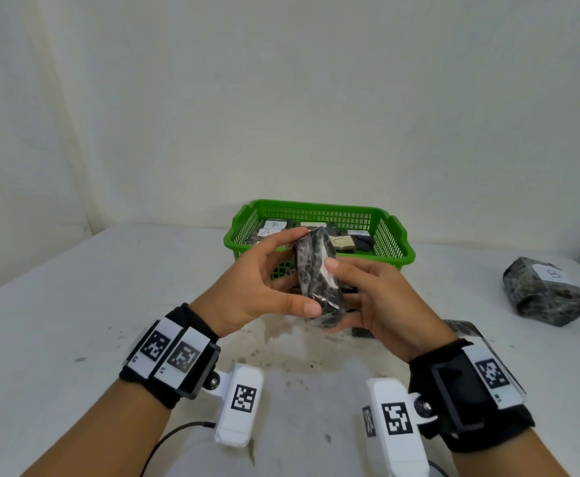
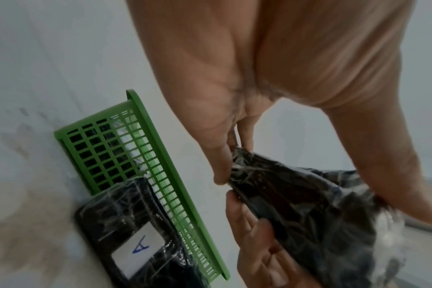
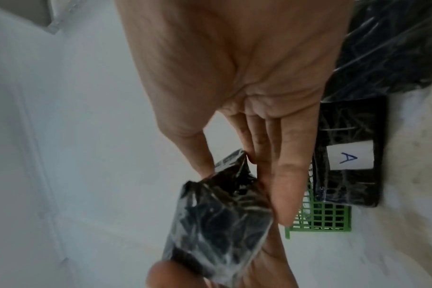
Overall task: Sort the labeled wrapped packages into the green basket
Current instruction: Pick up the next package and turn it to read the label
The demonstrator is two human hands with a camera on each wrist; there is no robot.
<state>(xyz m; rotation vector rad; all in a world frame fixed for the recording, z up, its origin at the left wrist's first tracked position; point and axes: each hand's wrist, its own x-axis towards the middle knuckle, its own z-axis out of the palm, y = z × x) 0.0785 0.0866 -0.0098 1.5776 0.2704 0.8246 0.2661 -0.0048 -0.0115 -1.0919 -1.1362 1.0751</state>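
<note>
Both hands hold one dark, plastic-wrapped package upright above the table, just in front of the green basket. My left hand grips it by top and bottom between fingers and thumb. My right hand holds its right side, thumb on a white label whose letter I cannot read. The same package fills the left wrist view and shows in the right wrist view. Several labelled packages lie in the basket. Another package marked A lies on the table against the basket's front wall.
A bulky wrapped package marked B sits on the white table at the right. More dark wrapping shows behind my right wrist. A pale wall rises close behind the basket. The table is stained near the front.
</note>
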